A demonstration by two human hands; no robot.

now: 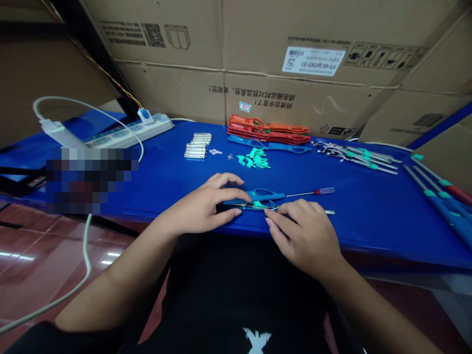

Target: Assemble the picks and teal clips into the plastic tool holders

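Near the table's front edge, a blue plastic handle shell (262,206) lies with its inside showing a green piece and thin pale wires. My left hand (206,204) holds its left end between thumb and fingers. My right hand (304,228) is closed at the right end, where a metal rod (329,212) passes under the fingers and sticks out beyond them. Exactly what those fingertips pinch is partly hidden. A second blue shell half (267,194) lies just behind. Beside it rests a screwdriver (313,191) with a clear and red handle.
Behind are green plastic pieces (254,158), stacked orange and red shells (267,129), a blue shell (269,144) and clear cylinders (197,146). Wired metal rods (363,156) and assembled blue handles (438,199) lie right. A power strip (125,135) stands left; cardboard boxes (258,49) form the back.
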